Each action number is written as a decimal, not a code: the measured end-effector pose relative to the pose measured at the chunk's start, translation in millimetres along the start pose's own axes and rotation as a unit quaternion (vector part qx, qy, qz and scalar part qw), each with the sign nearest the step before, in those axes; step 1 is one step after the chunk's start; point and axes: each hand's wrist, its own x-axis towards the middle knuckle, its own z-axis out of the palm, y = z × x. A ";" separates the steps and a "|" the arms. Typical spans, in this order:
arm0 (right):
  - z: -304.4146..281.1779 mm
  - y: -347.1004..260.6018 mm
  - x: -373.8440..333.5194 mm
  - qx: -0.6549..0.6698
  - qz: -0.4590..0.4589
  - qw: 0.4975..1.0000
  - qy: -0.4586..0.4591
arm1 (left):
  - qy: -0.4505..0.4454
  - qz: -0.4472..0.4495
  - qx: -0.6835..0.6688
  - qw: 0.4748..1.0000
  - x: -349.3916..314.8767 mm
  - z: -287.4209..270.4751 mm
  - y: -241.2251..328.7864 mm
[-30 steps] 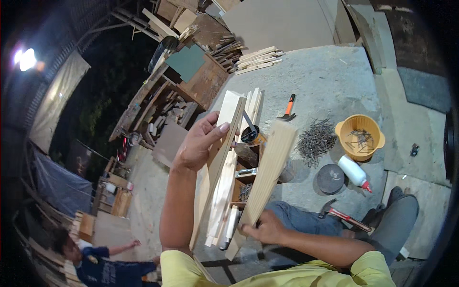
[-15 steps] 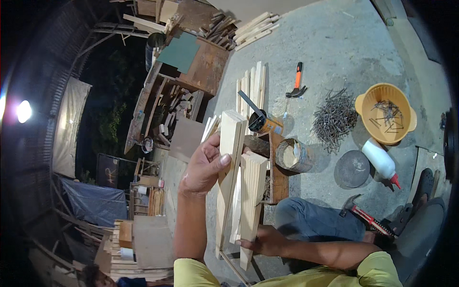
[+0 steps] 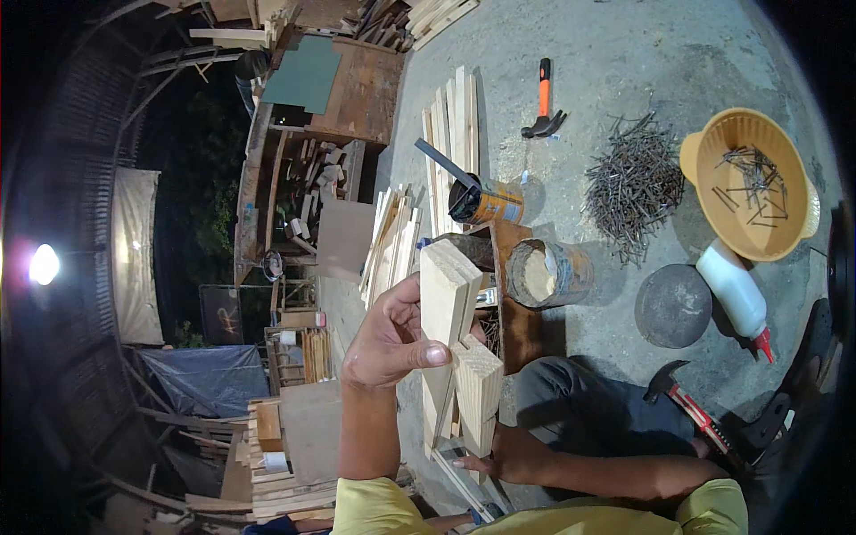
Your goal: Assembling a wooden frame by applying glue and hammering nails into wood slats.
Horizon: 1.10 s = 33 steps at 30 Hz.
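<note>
Fingers point(image 3: 407, 296) of the left hand point(image 3: 376, 346) pinch a pale wooden board point(image 3: 446, 290); the right hand point(image 3: 517, 456) grips a shorter-looking board point(image 3: 477, 397) near its lower end, just beside the first. If that low grip twisted, the upper end could swing against the left thumb point(image 3: 432, 355).

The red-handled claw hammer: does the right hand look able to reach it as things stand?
Probably yes: the hammer lies uncovered near the forearm, but the right hand seems to hold a wooden batten and should release it first.
</note>
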 end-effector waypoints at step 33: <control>3.5 1.1 -5.5 0.027 -0.097 0.994 0.035 | 0.017 0.027 -0.039 0.999 11.0 -2.6 -24.9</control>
